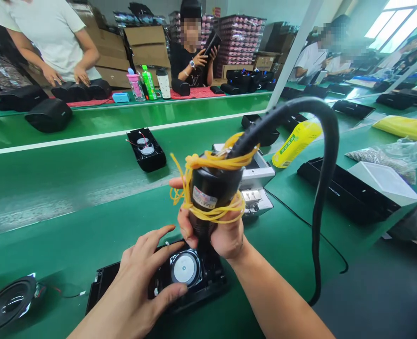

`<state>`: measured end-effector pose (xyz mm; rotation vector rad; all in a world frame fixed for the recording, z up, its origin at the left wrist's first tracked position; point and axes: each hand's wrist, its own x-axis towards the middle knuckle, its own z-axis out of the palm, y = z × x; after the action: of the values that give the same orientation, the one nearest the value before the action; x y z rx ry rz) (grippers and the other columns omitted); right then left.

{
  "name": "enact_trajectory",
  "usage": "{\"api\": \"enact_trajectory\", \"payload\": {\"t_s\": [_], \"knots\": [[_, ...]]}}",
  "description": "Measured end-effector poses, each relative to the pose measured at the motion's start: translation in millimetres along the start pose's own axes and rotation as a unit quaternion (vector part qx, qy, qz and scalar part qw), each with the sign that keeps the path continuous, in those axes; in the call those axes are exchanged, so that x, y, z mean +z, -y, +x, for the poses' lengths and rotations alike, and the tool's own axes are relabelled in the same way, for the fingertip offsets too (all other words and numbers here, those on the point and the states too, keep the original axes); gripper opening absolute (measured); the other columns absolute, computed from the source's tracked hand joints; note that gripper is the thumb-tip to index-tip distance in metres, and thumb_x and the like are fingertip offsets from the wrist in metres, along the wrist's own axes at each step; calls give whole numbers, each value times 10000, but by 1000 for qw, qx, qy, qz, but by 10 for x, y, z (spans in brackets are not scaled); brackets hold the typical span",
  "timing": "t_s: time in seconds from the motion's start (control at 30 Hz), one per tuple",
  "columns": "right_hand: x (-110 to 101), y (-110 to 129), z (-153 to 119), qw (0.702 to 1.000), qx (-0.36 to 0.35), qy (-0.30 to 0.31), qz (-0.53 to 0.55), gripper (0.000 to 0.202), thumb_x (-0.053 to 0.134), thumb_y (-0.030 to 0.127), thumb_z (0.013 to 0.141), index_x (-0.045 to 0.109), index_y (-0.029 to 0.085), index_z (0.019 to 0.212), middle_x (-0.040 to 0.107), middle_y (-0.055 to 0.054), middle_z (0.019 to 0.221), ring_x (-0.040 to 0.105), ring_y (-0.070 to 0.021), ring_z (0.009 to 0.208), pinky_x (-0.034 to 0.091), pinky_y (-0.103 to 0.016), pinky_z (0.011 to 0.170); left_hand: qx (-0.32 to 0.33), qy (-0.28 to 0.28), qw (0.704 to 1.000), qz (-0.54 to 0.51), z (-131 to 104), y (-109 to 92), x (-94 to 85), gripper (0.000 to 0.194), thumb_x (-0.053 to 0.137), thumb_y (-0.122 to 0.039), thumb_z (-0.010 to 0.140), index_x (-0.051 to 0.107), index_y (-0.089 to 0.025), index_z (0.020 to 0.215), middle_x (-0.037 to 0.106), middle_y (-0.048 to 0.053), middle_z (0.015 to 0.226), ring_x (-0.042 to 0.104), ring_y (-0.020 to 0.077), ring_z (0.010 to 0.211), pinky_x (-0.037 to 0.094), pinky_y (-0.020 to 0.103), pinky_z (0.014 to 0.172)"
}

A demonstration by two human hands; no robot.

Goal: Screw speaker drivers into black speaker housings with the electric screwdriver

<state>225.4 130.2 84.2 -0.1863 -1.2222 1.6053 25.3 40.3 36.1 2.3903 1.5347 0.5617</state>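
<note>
My right hand (225, 235) is wrapped round an upright black electric screwdriver (215, 188), which has yellow rubber bands tied about it and a thick black cable curving off to the right. Its lower end points down into a black speaker housing (208, 282) on the green bench; the tip is hidden. A round speaker driver (185, 268) with a pale centre sits in that housing. Over the housing's left part, my left hand (148, 278) lies with fingers and thumb spread on either side of the driver. At the lower left rests a loose black speaker cone (8, 303) with a wire.
Another housing with drivers (146, 149) lies ahead on the green conveyor. A silver metal device (257, 188) stands behind my right hand. Rightward are a yellow bottle (296, 143), a black panel (342, 193), a white tray (385, 183) and a bag of screws (385, 157). People work across the line.
</note>
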Motion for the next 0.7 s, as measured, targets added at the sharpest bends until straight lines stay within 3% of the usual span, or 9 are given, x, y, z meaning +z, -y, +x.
{"api": "enact_trajectory", "payload": {"t_s": [0.17,0.4,0.47,0.57,0.63,0.7], "knots": [[32,191,3,999,-29,5,23,749,615,840,946,622,197,1329,590,26,674,470,-108,454,378,-216,429,-33,-3,999,-26,117,-86,-109,310,607,-440,1039,720,-429,1327,561,19,1627,535,339,1480,550,613,1132],[84,443,-11,996,-77,-6,51,725,615,853,938,693,235,1310,610,25,644,458,-118,407,385,-224,398,-6,-7,1000,0,341,-270,-39,240,716,-247,978,785,-358,1180,624,62,1539,534,365,1434,523,634,1092],[125,516,-3,994,-90,-32,54,688,649,831,932,737,237,1270,627,21,634,472,-127,400,405,-239,399,11,-4,1000,16,398,-318,-64,191,673,-205,1002,801,-333,1063,656,53,1501,551,361,1412,507,630,1077],[135,695,-13,987,-129,-93,35,602,711,775,928,793,233,1177,639,26,587,488,-131,382,388,-240,386,10,66,997,35,550,-340,-199,224,612,-228,1056,800,-316,975,737,17,1376,654,304,1255,502,576,1035],[37,866,-58,973,-164,-160,-3,485,811,671,898,810,232,1103,629,42,570,475,-109,378,344,-225,376,-12,119,992,50,722,-286,-297,234,585,-261,1080,805,-312,1016,790,19,1209,703,269,1090,515,546,986],[-179,1039,-148,952,-190,-235,-43,422,939,546,786,811,242,1048,587,72,566,419,-77,370,292,-225,365,-32,137,988,59,947,-164,-335,255,550,-251,1092,803,-276,1063,797,41,1090,712,267,1039,535,532,966]]}}
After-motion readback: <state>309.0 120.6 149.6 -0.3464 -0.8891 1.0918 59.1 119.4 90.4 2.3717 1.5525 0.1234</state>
